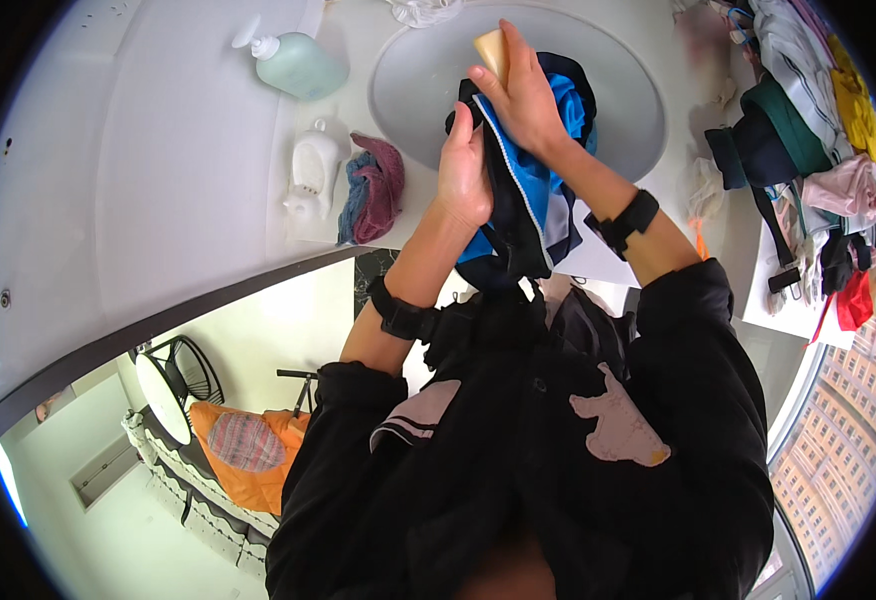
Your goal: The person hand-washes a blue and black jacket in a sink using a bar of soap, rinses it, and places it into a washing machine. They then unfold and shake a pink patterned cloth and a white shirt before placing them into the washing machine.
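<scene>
A pale yellow bar of soap is held between the thumb and fingers of my right hand, over the oval basin. My left hand grips the black edge of a blue and black zippered garment. The garment lies partly in the basin and hangs over the counter's front edge towards me. My right wrist rests close above its blue part. The fingers of my left hand are mostly hidden behind the cloth.
Left of the basin stand a green pump bottle, a white soap dish and a crumpled pink and blue cloth. A white bag lies behind the basin. Clothes, among them a dark green garment, hang and pile up at the right.
</scene>
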